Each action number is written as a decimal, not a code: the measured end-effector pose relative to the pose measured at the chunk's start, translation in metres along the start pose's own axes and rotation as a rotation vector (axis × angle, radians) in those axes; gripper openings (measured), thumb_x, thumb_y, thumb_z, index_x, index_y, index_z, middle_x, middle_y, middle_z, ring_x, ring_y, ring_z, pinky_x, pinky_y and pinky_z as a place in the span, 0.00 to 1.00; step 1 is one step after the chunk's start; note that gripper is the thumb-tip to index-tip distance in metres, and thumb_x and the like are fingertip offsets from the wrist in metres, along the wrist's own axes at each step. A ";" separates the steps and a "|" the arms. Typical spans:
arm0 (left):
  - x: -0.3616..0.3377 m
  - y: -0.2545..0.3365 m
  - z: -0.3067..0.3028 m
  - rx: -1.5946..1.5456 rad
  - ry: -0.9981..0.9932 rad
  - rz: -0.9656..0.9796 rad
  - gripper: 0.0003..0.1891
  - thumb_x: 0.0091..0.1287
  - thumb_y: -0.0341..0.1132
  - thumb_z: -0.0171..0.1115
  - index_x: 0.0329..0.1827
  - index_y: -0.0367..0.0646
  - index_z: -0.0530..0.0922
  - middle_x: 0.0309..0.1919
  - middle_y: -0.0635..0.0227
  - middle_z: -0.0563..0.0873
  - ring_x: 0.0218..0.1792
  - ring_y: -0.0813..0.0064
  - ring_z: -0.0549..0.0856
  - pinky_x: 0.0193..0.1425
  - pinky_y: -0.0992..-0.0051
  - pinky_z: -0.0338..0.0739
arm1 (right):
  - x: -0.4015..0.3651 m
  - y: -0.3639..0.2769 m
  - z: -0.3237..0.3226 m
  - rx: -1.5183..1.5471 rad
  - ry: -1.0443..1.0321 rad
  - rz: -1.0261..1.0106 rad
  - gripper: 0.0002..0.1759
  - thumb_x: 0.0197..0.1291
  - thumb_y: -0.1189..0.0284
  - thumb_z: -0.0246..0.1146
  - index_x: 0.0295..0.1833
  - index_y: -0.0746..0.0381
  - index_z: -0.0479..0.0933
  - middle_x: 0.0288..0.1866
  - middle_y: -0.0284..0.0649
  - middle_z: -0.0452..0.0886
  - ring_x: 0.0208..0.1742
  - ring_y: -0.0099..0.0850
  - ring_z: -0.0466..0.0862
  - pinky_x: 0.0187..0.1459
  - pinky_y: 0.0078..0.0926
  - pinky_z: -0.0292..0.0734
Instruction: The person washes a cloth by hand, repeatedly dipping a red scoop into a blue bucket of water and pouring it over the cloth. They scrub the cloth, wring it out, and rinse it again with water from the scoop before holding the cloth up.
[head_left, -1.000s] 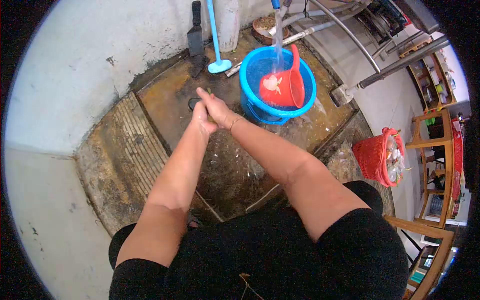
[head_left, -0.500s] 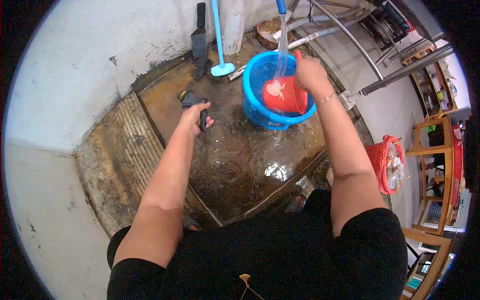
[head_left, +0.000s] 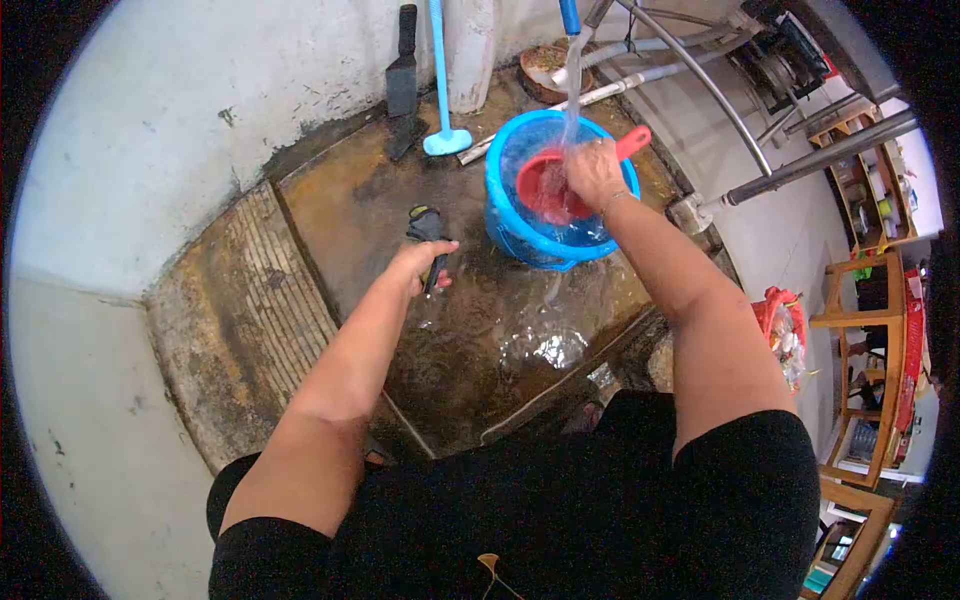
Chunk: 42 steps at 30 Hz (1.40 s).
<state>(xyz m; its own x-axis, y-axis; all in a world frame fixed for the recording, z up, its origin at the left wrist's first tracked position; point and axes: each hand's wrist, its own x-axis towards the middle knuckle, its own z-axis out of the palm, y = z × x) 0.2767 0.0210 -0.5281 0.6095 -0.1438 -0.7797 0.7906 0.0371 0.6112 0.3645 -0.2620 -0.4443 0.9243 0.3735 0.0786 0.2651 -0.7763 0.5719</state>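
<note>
Water from a blue hose pours into a blue bucket on the wet floor. A red scoop lies tilted inside the bucket, its handle pointing up to the right over the rim. My right hand is over the scoop in the falling water; its fingers are partly hidden, so its hold cannot be made out. Left of the bucket, my left hand is wrapped round a dark-handled object with a greenish end, held above the floor.
A light-blue long-handled tool and a black-handled scraper lean at the wall. Behind the bucket are a basket and pipes. A red basket of rubbish and wooden furniture stand at the right.
My right hand has moved from the scoop's handle down to its bowl. The scoop has turned, its opening now facing up. My left hand has moved slightly right with the dark-handled object.
</note>
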 end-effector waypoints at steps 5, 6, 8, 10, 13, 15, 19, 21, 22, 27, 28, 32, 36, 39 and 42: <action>-0.012 0.012 0.015 0.058 0.034 0.091 0.28 0.46 0.42 0.71 0.46 0.42 0.67 0.35 0.63 0.74 0.27 0.72 0.75 0.19 0.75 0.76 | -0.006 -0.053 0.000 0.049 -0.170 0.091 0.10 0.53 0.67 0.52 0.33 0.54 0.79 0.33 0.37 0.81 0.34 0.33 0.81 0.31 0.38 0.69; -0.018 0.016 0.017 0.073 0.031 0.108 0.31 0.47 0.43 0.71 0.50 0.43 0.65 0.37 0.63 0.74 0.28 0.72 0.75 0.19 0.76 0.75 | -0.007 -0.063 0.006 0.029 -0.226 0.083 0.11 0.54 0.66 0.52 0.36 0.54 0.80 0.35 0.37 0.82 0.36 0.34 0.81 0.31 0.39 0.71; -0.027 0.023 0.015 0.067 -0.028 0.125 0.30 0.47 0.42 0.71 0.50 0.44 0.65 0.37 0.64 0.75 0.29 0.72 0.76 0.20 0.76 0.75 | -0.008 -0.078 0.023 0.069 -0.329 0.131 0.12 0.54 0.67 0.52 0.37 0.54 0.80 0.37 0.37 0.82 0.37 0.35 0.82 0.34 0.42 0.72; -0.025 0.021 0.010 0.058 -0.085 0.136 0.30 0.47 0.42 0.71 0.51 0.44 0.66 0.37 0.65 0.75 0.29 0.71 0.76 0.21 0.75 0.75 | -0.010 -0.077 0.018 0.331 -0.514 0.327 0.15 0.55 0.67 0.50 0.43 0.55 0.80 0.43 0.42 0.81 0.44 0.37 0.81 0.40 0.42 0.76; -0.013 0.016 0.004 -0.012 0.073 0.128 0.24 0.52 0.47 0.66 0.46 0.43 0.72 0.36 0.66 0.78 0.32 0.72 0.77 0.24 0.73 0.75 | -0.010 -0.049 0.025 0.663 -0.528 0.375 0.17 0.56 0.64 0.49 0.45 0.57 0.79 0.46 0.45 0.80 0.47 0.34 0.81 0.38 0.38 0.76; -0.014 0.019 -0.001 -0.096 0.049 0.126 0.22 0.56 0.53 0.59 0.41 0.43 0.76 0.33 0.66 0.80 0.32 0.73 0.78 0.26 0.71 0.74 | -0.007 -0.037 0.055 0.808 -0.487 0.334 0.16 0.56 0.63 0.49 0.38 0.58 0.79 0.32 0.42 0.82 0.31 0.28 0.83 0.27 0.30 0.76; -0.005 0.027 -0.003 -0.169 -0.120 0.102 0.19 0.57 0.50 0.56 0.42 0.43 0.76 0.35 0.65 0.80 0.31 0.72 0.79 0.29 0.69 0.73 | -0.036 -0.011 -0.007 1.555 -0.743 0.626 0.13 0.57 0.61 0.53 0.26 0.57 0.69 0.12 0.29 0.64 0.08 0.20 0.59 0.10 0.19 0.55; -0.009 0.034 0.002 -0.048 -0.015 0.063 0.19 0.55 0.46 0.59 0.43 0.41 0.76 0.35 0.63 0.81 0.32 0.71 0.80 0.33 0.68 0.74 | -0.043 0.001 -0.016 1.688 -0.733 0.770 0.13 0.57 0.60 0.55 0.28 0.58 0.69 0.13 0.29 0.67 0.08 0.19 0.60 0.10 0.18 0.54; 0.001 0.032 0.004 0.033 0.004 0.125 0.20 0.54 0.45 0.61 0.43 0.40 0.76 0.36 0.62 0.81 0.33 0.70 0.80 0.35 0.67 0.74 | -0.047 0.005 -0.044 1.807 -0.687 0.814 0.13 0.57 0.61 0.55 0.27 0.57 0.69 0.13 0.29 0.66 0.08 0.18 0.61 0.09 0.16 0.55; -0.024 0.032 0.022 0.197 -0.028 0.134 0.16 0.52 0.41 0.65 0.41 0.44 0.76 0.35 0.65 0.82 0.34 0.71 0.80 0.36 0.71 0.73 | -0.055 0.014 -0.069 1.924 -0.527 0.678 0.09 0.57 0.65 0.55 0.30 0.58 0.67 0.15 0.30 0.67 0.11 0.18 0.64 0.10 0.15 0.56; -0.022 0.029 0.024 0.202 -0.031 0.129 0.16 0.52 0.41 0.65 0.41 0.44 0.76 0.35 0.65 0.82 0.34 0.71 0.80 0.36 0.71 0.73 | -0.055 0.009 -0.075 2.010 -0.444 0.657 0.09 0.56 0.66 0.56 0.30 0.58 0.67 0.16 0.30 0.67 0.12 0.18 0.65 0.10 0.16 0.56; -0.013 0.030 0.033 0.321 -0.161 0.130 0.14 0.51 0.38 0.66 0.38 0.41 0.76 0.32 0.66 0.82 0.33 0.71 0.82 0.35 0.70 0.74 | -0.045 -0.030 -0.089 2.165 -0.173 0.654 0.08 0.53 0.68 0.59 0.31 0.60 0.70 0.18 0.31 0.69 0.15 0.19 0.67 0.12 0.17 0.59; -0.014 0.041 0.042 0.293 -0.140 0.110 0.12 0.49 0.34 0.67 0.33 0.39 0.77 0.30 0.62 0.82 0.30 0.67 0.81 0.28 0.66 0.73 | -0.031 -0.071 -0.105 2.176 -0.017 0.704 0.09 0.51 0.68 0.61 0.32 0.62 0.73 0.19 0.33 0.72 0.15 0.20 0.69 0.13 0.18 0.61; -0.019 0.048 0.035 0.079 -0.164 0.141 0.11 0.49 0.28 0.65 0.35 0.38 0.76 0.30 0.61 0.82 0.33 0.65 0.82 0.32 0.64 0.76 | -0.018 -0.096 -0.106 2.257 0.145 0.763 0.09 0.49 0.69 0.62 0.32 0.63 0.74 0.18 0.34 0.73 0.14 0.21 0.69 0.13 0.20 0.63; -0.013 0.049 0.029 -0.031 -0.187 0.173 0.10 0.51 0.25 0.60 0.38 0.40 0.76 0.33 0.63 0.82 0.35 0.67 0.83 0.35 0.66 0.77 | -0.011 -0.110 -0.111 2.203 0.207 0.782 0.09 0.48 0.69 0.63 0.28 0.63 0.74 0.15 0.34 0.72 0.12 0.22 0.70 0.12 0.22 0.63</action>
<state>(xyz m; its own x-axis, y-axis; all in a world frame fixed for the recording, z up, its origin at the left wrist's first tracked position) 0.3059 -0.0043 -0.4841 0.7166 -0.3128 -0.6234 0.6786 0.1064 0.7267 0.2949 -0.1237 -0.4174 0.9666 -0.2343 -0.1034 -0.0739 0.1314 -0.9886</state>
